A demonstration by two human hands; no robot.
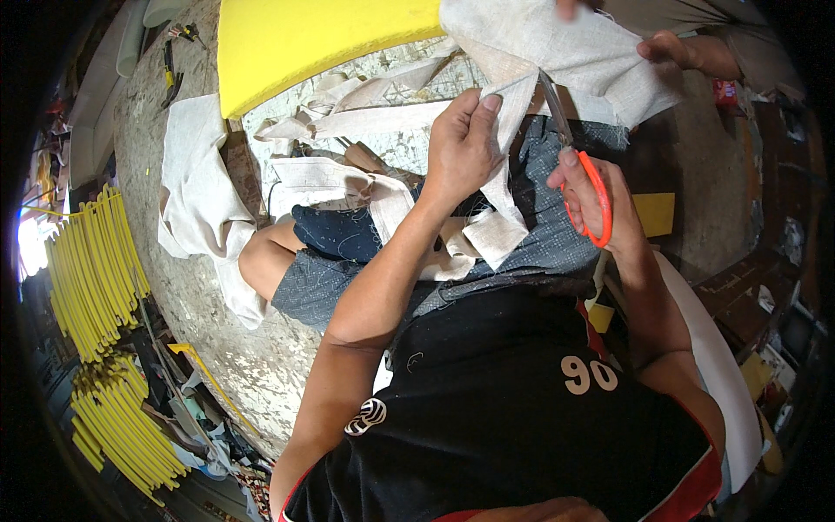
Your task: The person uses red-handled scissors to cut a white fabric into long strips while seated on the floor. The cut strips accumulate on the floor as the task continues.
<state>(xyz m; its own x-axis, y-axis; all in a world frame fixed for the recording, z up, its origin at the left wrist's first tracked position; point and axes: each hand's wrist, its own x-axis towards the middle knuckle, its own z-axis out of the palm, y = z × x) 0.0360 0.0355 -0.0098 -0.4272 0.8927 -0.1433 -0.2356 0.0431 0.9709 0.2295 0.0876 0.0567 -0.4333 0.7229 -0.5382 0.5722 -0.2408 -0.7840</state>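
My left hand [463,141] pinches a pale linen strip [509,187] with thumb and fingers. My right hand [588,200] grips scissors [598,167] with orange handles; their metal blades point up into the pale cloth [555,45] just right of my left hand. Another person's hand [668,50] holds that cloth at the upper right, and some of their fingers [570,7] show at the top edge. Loose strips [330,122] and cut pieces lie beneath my left arm, partly over my lap.
A yellow padded piece [296,43] lies at the top. A pale cloth [190,165] lies on the worn work surface [143,130]. Pliers [170,74] are at the upper left. Several yellow tube-like pieces [96,261] are stacked at the left; clutter fills the right edge.
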